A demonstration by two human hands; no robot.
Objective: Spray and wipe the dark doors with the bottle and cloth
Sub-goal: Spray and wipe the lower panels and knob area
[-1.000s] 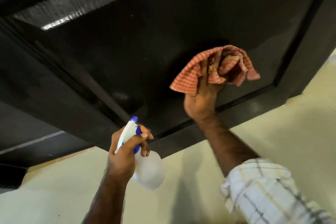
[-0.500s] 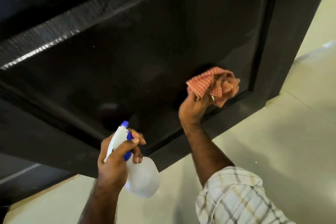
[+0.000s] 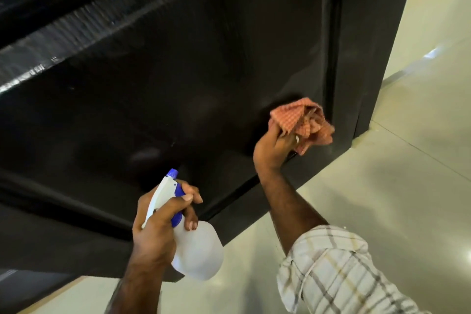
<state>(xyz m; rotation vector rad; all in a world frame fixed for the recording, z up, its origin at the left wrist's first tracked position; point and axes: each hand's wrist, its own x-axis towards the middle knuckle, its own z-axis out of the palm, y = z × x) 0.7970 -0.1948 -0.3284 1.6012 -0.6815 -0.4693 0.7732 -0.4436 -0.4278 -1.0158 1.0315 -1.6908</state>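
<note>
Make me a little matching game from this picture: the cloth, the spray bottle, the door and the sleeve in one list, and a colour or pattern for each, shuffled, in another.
Things:
1. cloth
2. spray bottle
3. door
4. sleeve

Looks:
A. very dark, almost black, glossy
B. pale with crossing plaid lines
C. reddish-orange small check, bunched up
D. cloudy white body, blue and white trigger head

Pairs: 1-C, 2-D, 3-A, 4-B

The right hand grips the cloth against the door; the left hand holds the spray bottle.
</note>
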